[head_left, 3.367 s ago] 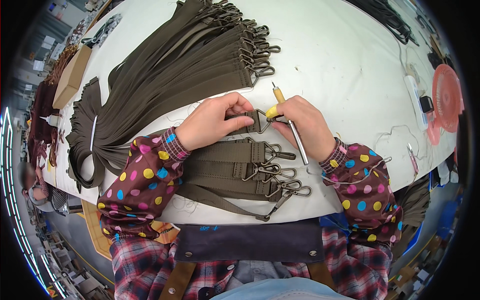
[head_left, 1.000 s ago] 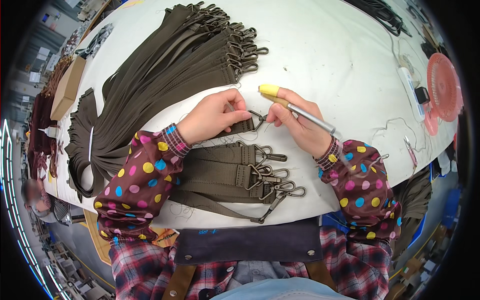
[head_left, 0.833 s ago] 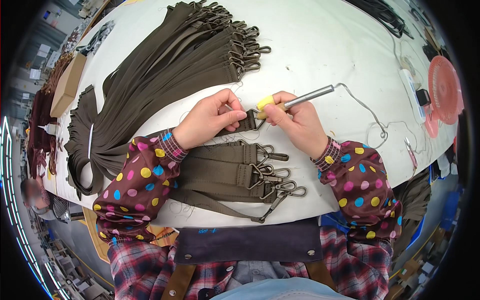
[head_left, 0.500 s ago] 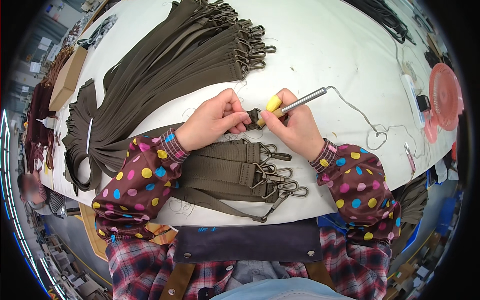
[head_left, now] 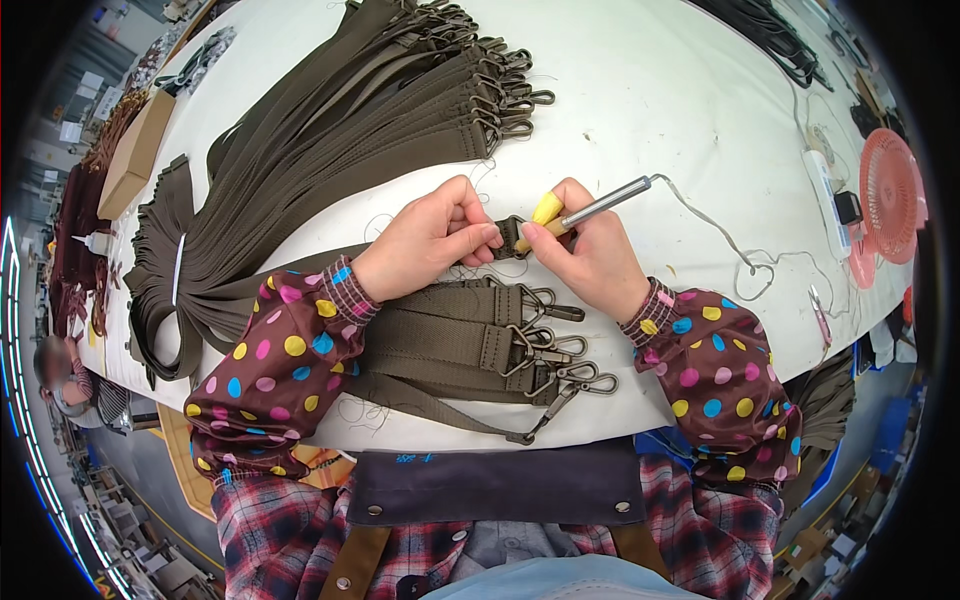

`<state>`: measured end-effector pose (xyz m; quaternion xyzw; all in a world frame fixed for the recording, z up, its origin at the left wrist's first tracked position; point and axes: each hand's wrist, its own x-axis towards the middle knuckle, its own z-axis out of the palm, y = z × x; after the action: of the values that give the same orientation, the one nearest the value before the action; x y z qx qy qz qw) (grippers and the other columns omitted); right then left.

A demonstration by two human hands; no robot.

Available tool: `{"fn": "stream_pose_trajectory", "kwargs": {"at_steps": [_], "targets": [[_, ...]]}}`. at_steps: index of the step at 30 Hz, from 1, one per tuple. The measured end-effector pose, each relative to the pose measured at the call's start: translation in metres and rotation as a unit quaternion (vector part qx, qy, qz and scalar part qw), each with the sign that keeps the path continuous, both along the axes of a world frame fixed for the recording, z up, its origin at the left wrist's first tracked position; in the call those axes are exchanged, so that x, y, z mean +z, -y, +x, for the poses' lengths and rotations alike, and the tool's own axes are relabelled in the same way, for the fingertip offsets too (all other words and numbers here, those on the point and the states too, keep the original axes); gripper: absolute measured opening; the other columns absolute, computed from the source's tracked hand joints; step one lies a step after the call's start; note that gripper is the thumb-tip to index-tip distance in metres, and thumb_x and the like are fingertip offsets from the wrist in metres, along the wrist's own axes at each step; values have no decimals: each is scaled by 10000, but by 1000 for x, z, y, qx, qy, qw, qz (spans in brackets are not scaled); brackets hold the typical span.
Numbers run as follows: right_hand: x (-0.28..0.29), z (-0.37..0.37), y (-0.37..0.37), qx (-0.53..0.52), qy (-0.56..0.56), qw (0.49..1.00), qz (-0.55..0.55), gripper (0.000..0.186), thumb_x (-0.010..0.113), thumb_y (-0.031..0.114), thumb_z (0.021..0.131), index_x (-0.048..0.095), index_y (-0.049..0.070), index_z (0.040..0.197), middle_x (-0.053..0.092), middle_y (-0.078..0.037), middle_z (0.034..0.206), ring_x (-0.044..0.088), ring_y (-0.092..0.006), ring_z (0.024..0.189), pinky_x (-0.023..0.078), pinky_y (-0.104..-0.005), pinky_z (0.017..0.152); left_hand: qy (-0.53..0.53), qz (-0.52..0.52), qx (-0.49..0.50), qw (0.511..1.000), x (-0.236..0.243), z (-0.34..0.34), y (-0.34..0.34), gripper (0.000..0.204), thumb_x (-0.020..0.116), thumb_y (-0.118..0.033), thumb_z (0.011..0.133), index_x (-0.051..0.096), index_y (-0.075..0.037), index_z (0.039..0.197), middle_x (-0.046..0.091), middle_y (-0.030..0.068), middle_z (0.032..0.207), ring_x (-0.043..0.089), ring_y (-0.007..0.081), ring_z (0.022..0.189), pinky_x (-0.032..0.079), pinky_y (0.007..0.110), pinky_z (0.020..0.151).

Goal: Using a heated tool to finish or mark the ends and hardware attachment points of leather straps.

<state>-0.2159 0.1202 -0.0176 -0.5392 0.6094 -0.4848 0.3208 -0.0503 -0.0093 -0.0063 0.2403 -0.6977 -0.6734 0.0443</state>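
My left hand [head_left: 430, 235] pinches the end of an olive webbing strap [head_left: 507, 238] just behind its metal clasp, holding it on the white table [head_left: 640, 110]. My right hand [head_left: 585, 255] grips a pen-shaped corded tool [head_left: 590, 212] with a yellow collar and a metal barrel. Its tip points at the strap end between my two hands. Below my hands lies a small stack of olive straps with snap hooks [head_left: 480, 340], their hooks facing right.
A big fan of olive straps with clasps [head_left: 330, 130] covers the table's upper left. A cardboard box [head_left: 135, 150] sits at the far left. The tool's cord [head_left: 735, 255] trails right toward a white power strip [head_left: 825, 190] and a red fan [head_left: 890, 190]. Another person [head_left: 60, 370] is at the left edge.
My right hand has turned the tool from pointing down-right to lying with its tip at the strap end and its barrel up-right. My left hand stayed on the strap.
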Motion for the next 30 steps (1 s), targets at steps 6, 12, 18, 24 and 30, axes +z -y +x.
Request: {"fn": "stream_pose_trajectory", "kwargs": {"at_steps": [6, 12, 18, 24, 30], "targets": [[-2, 0, 0, -3, -4, 1000, 1, 168, 603, 104, 866, 446, 44, 860, 557, 12, 694, 428, -25, 581, 360, -195, 515, -4, -5, -3, 1000, -1, -1, 0, 132, 522, -80, 929, 414, -14, 891, 606, 75, 859, 616, 103, 760, 524, 223, 658], [-6, -1, 2, -14, -1, 999, -45, 228, 632, 145, 847, 436, 29, 860, 584, -58, 648, 536, -100, 534, 412, -242, 488, 41, -81, -44, 995, 18, -2, 3, 154, 577, -86, 890, 442, -30, 939, 587, 55, 828, 598, 106, 716, 508, 231, 629], [-8, 1, 3, 3, 27, 998, -53, 216, 626, 133, 848, 435, 32, 860, 581, -37, 647, 510, -66, 533, 390, -223, 477, 14, -369, -232, 900, 23, -13, 20, 197, 659, -94, 807, 541, -72, 964, 502, 43, 801, 528, 169, 705, 454, 287, 638], [-7, 2, 3, 2, 29, 999, -37, 214, 629, 135, 846, 440, 34, 853, 550, -27, 623, 500, -68, 524, 384, -226, 475, 27, -334, -292, 896, 20, -21, 30, 103, 650, -84, 820, 566, -43, 863, 491, 45, 815, 523, 161, 712, 446, 281, 636], [-6, 2, 3, 3, 9, 1000, -30, 223, 633, 146, 843, 440, 34, 853, 545, -41, 614, 501, -89, 511, 383, -240, 471, -7, -327, -268, 906, 10, -20, 30, 101, 637, -72, 831, 554, -31, 872, 518, 55, 849, 552, 166, 763, 461, 275, 687]]}}
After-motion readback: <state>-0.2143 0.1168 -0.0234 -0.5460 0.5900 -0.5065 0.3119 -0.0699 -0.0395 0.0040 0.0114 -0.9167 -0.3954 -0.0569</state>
